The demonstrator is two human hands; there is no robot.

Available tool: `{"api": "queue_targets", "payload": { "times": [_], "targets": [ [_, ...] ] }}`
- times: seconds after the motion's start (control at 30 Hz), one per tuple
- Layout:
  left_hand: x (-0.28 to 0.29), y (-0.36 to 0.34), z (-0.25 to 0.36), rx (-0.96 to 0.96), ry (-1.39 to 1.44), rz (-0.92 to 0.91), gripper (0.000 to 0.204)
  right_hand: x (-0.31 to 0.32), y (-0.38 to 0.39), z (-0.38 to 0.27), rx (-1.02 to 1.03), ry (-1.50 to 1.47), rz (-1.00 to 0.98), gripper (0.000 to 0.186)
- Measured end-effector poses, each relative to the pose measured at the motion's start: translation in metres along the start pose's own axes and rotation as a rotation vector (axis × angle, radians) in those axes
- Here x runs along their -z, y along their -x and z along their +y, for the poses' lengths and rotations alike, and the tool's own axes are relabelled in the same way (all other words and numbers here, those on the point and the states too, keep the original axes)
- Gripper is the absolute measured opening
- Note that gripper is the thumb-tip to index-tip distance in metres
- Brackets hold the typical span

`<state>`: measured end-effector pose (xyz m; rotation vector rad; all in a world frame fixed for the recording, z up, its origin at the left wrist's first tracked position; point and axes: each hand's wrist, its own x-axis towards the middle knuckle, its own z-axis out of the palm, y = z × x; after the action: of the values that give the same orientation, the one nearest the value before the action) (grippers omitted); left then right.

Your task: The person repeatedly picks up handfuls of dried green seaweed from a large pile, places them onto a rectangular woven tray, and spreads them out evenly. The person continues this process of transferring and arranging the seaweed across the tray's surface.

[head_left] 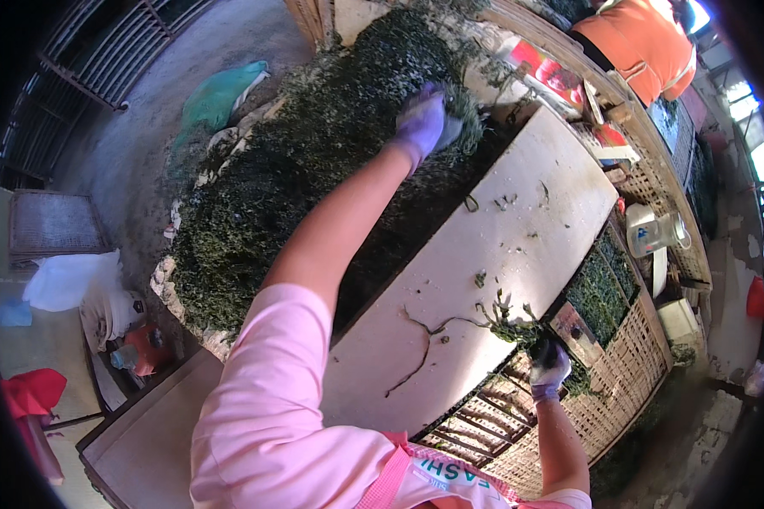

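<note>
My left hand [421, 124], in a pale purple glove, reaches over a big heap of dark green leafy strands [297, 170]. A tuft of strands lies against it; its fingers are smeared by motion. In a similar glove, my right hand [552, 371] is closed around a clump of the same strands [515, 327] at the near right edge of a pale board [484, 246]. Below that hand is a woven bamboo tray [624, 360] with a dark slatted frame on it. Green strands fill some of the frame's compartments [601, 297]. A thin branching stem [429, 332] lies on the board.
A clear plastic jug [656, 235] stands beyond the tray. At the upper right, a person in an orange top [641, 47] bends over another work surface. A green sack [216, 97] lies on the floor at the upper left. White cloth [76, 280] and a red container [150, 346] are at left.
</note>
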<state>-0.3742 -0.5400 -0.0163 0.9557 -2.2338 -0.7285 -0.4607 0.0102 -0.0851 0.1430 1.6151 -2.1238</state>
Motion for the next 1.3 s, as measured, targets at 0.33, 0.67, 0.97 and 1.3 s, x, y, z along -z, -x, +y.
{"api": "queue_targets", "payload": {
  "times": [0.33,0.67,0.97,1.3],
  "targets": [
    [-0.008,0.078,-0.063,0.111,0.298,0.157,0.023,0.011,0.0,0.011,0.636,1.15,-0.167,0.021],
    [-0.01,0.134,-0.081,0.729,1.352,-0.102,0.037,0.015,-0.009,0.008,0.549,1.133,-0.146,0.021],
    [-0.025,0.264,-0.121,0.213,-0.562,0.142,0.045,-0.006,-0.004,0.001,-0.113,-0.15,-0.147,0.027],
    [0.044,0.195,-0.068,0.795,1.358,0.078,0.025,0.029,-0.038,0.033,0.741,0.971,-0.076,0.016]
  ]
}}
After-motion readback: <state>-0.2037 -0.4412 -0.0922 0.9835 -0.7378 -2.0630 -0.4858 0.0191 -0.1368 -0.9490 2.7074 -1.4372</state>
